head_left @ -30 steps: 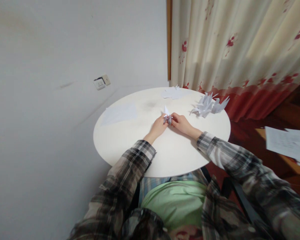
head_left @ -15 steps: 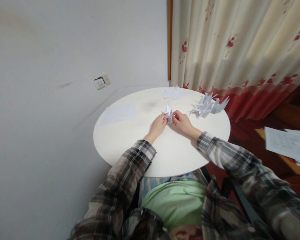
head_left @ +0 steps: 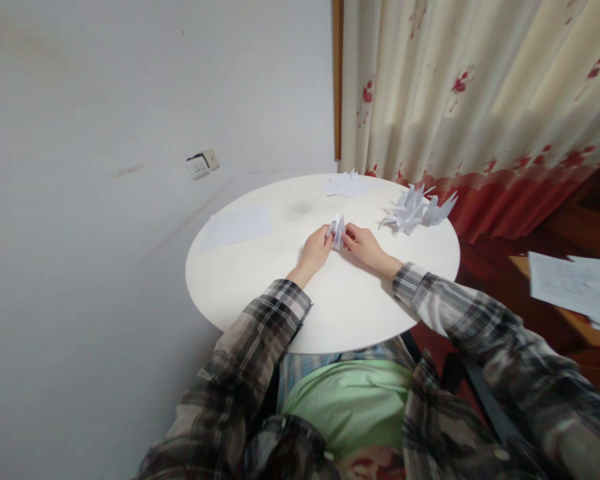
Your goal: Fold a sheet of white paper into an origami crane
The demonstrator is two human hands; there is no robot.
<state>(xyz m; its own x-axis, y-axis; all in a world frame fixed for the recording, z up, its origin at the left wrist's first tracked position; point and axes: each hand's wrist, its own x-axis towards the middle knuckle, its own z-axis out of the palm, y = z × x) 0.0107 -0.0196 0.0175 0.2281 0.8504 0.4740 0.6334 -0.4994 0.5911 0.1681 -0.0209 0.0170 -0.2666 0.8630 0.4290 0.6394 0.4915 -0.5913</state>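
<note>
A small folded white paper piece (head_left: 337,230) is pinched between both my hands over the middle of the round white table (head_left: 260,280). My left hand (head_left: 316,250) grips its left side with fingers closed. My right hand (head_left: 363,244) grips its right side, fingers closed too. Both wrists rest low over the tabletop, in plaid sleeves.
A pile of folded white paper figures (head_left: 416,209) lies at the table's right rim. A flat sheet (head_left: 237,225) lies at the left, more paper (head_left: 345,185) at the far edge. A curtain (head_left: 470,107) hangs behind; sheets (head_left: 573,287) lie on a wooden surface at right.
The paper piece has been turned and pressed a little lower between the fingers; its upright point stands less tall. Hands stay in the same place.
</note>
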